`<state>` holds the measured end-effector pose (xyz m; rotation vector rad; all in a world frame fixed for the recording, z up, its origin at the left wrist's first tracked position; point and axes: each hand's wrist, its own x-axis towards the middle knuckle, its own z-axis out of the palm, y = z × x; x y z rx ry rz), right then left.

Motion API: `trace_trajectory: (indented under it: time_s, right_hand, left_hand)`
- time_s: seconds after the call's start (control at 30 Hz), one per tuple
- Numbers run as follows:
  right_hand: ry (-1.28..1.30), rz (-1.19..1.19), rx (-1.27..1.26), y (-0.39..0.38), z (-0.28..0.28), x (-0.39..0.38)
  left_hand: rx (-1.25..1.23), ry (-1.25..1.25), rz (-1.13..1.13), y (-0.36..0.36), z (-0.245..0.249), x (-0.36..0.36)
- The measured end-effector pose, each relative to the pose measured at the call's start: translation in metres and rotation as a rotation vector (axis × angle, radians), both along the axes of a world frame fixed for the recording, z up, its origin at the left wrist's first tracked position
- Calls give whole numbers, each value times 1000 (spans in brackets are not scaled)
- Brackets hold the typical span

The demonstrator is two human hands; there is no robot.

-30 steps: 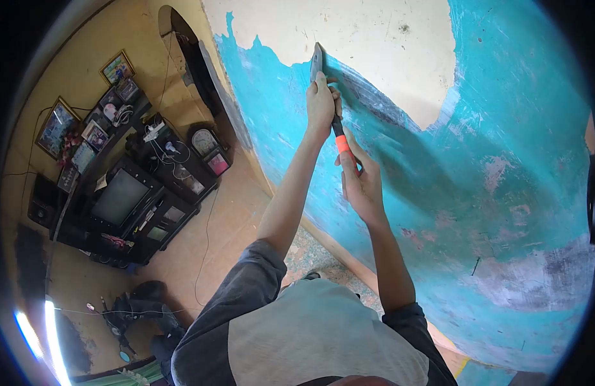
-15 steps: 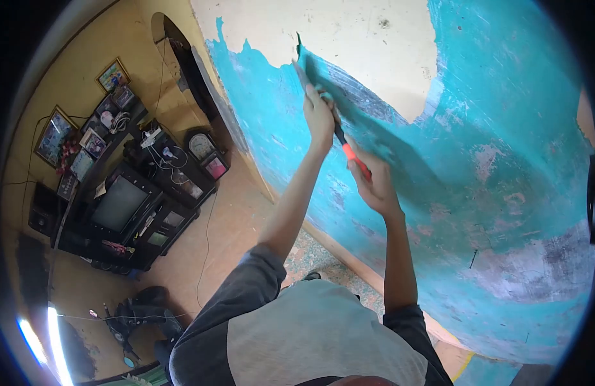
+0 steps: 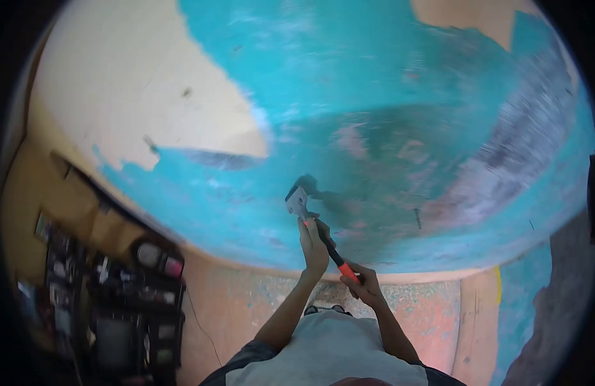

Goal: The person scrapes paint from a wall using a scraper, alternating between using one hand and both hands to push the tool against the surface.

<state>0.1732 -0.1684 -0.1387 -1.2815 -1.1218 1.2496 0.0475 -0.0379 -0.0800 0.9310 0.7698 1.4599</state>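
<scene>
Both hands hold one long-handled paint scraper (image 3: 297, 201), its wide grey metal head pointing up toward the wall. My left hand (image 3: 313, 248) is wrapped around the neck just below the head. Lower down, my right hand (image 3: 364, 284) grips the orange end of the black and orange handle. Behind the tool is a turquoise painted wall (image 3: 246, 206), and the scraper's shadow falls right beside its head. A pale bare patch (image 3: 143, 96) with ragged edges lies up and left of the head.
A nail (image 3: 418, 219) sticks out of the wall right of the hands. Below the wall is a floor (image 3: 239, 309) scattered with paint flakes. A dark cabinet (image 3: 162, 318) with a television (image 3: 114, 341) stands at lower left, and a cable (image 3: 201, 321) runs across the floor.
My view has swung to the right along the wall. The scraper and both hands have come away from the lower edge of the pale patch to a turquoise area lower and farther right.
</scene>
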Motion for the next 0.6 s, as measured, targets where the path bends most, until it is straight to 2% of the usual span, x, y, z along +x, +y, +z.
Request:
trace_trajectory:
  time_s: [0.23, 0.37, 0.47, 0.6]
  right_hand:
    - [183, -236, 143, -50, 44, 36]
    - [234, -330, 255, -71, 64, 41]
    - [184, -410, 317, -73, 96, 44]
    - [27, -560, 409, -69, 149, 59]
  left_hand:
    - [238, 80, -383, -29, 53, 72]
    - [391, 111, -513, -39, 82, 102]
    - [424, 99, -627, -45, 119, 128]
    - [533, 147, -642, -39, 167, 175]
